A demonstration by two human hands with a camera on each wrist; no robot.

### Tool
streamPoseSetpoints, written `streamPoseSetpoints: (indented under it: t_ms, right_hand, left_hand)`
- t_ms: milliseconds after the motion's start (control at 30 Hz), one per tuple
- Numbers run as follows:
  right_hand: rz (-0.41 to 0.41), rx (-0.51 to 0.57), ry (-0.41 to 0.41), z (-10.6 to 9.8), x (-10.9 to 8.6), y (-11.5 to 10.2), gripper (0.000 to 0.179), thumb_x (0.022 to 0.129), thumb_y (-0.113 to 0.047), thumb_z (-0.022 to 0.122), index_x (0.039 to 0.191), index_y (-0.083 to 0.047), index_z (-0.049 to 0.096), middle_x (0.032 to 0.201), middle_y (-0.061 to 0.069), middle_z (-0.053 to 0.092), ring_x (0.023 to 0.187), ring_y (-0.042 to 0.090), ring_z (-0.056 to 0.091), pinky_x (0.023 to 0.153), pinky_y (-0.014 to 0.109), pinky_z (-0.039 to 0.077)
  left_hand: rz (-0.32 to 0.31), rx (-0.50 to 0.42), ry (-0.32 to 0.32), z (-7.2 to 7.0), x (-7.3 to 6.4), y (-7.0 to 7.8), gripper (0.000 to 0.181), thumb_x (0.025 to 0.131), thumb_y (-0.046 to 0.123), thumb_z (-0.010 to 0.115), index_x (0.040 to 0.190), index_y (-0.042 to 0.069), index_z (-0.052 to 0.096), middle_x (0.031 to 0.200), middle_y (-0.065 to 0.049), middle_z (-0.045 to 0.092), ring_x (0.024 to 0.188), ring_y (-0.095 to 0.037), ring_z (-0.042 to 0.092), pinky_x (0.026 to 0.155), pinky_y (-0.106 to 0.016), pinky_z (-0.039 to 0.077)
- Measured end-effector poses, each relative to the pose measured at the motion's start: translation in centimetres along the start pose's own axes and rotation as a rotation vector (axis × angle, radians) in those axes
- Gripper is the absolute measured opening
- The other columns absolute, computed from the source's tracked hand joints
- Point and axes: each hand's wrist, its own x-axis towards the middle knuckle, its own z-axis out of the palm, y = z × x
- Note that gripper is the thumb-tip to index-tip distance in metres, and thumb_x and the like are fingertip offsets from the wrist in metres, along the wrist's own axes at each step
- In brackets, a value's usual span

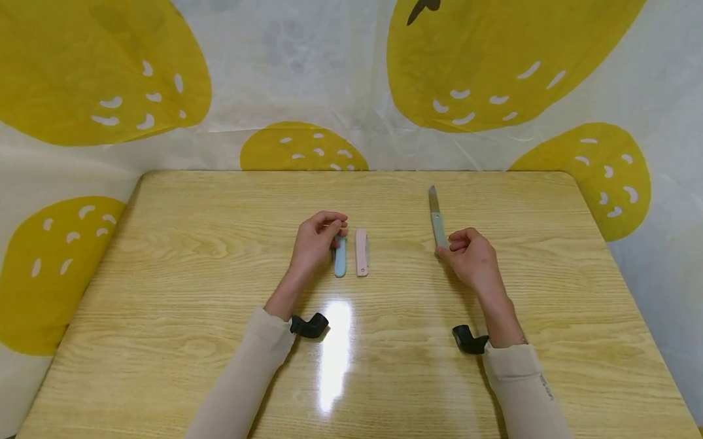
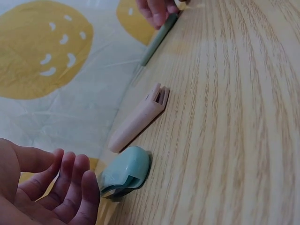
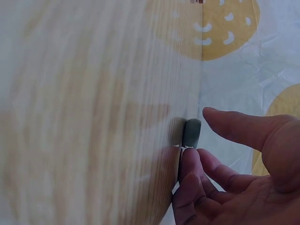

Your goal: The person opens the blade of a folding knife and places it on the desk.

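A light blue, rounded folding handle point(image 1: 340, 264) lies on the table, its far end partly covered by my left hand point(image 1: 315, 242). Seen from the left wrist, those fingers are loosely bent beside the blue handle point(image 2: 130, 165) without closing round it. Just right of it lies a pink folding knife point(image 1: 361, 253), folded shut. Farther right is a green folding knife point(image 1: 437, 227) with its blade out, pointing away. My right hand point(image 1: 475, 256) is at the near end of its handle. In the right wrist view the thumb stands apart from the green handle point(image 3: 192, 133), and a fingertip is close to it.
The wooden table point(image 1: 183, 286) ends at the back against a white cloth point(image 1: 298, 71) with yellow fruit prints. Black wrist devices point(image 1: 310, 326) sit by both cuffs. A bright glare patch lies on the tabletop between the arms.
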Motion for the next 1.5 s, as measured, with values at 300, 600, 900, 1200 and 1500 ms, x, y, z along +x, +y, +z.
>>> streamPoseSetpoints:
  t_ms: [300,600,900,1200,1500]
  right_hand:
    - [-0.07,0.076,0.048,0.0,-0.2,-0.9,0.048,0.102,-0.025,0.068,0.136,0.006,0.055,0.125,0.022,0.058,0.109,0.03,0.055,0.086,0.023,0.045]
    - [-0.195,0.124,0.029,1.4,0.2,-2.6,0.041,0.103,-0.022,0.067,0.132,0.005,0.058,0.118,0.019,0.064,0.101,0.023,0.058,0.077,0.013,0.046]
    - [-0.208,0.127,-0.112,3.4,0.5,-4.1,0.04,0.104,-0.025,0.066,0.132,0.002,0.061,0.12,0.02,0.065,0.102,0.027,0.063,0.075,0.017,0.051]
    - [-0.216,0.102,-0.175,5.1,0.5,-4.2,0.036,0.105,-0.024,0.065,0.13,0.002,0.066,0.117,0.02,0.069,0.102,0.028,0.066,0.072,0.019,0.052]
    - [-0.222,0.08,-0.242,6.1,0.2,-4.4,0.039,0.106,-0.024,0.063,0.133,0.003,0.064,0.121,0.021,0.07,0.102,0.028,0.068,0.075,0.024,0.056]
  left_hand:
    - [0.019,0.006,0.02,-0.1,0.1,0.1,0.023,0.107,0.013,0.06,0.122,0.0,0.071,0.118,-0.02,0.072,0.098,-0.027,0.07,0.073,-0.028,0.056]
    - [0.087,0.111,0.021,0.3,0.0,0.5,0.022,0.104,0.014,0.065,0.121,0.002,0.072,0.112,-0.016,0.072,0.096,-0.022,0.065,0.073,-0.02,0.048]
    - [0.156,0.309,0.017,0.6,-0.1,0.5,0.022,0.1,0.014,0.069,0.119,0.004,0.073,0.086,-0.006,0.062,0.073,-0.016,0.049,0.063,-0.022,0.039]
    - [0.142,0.539,-0.015,1.0,-1.0,0.1,0.034,0.098,0.024,0.074,0.128,0.01,0.072,0.093,-0.01,0.054,0.074,-0.018,0.043,0.063,-0.027,0.034]
    - [0.138,0.68,-0.003,1.2,-1.1,-0.6,0.042,0.092,0.031,0.081,0.13,0.014,0.073,0.094,-0.007,0.049,0.077,-0.018,0.043,0.063,-0.026,0.036]
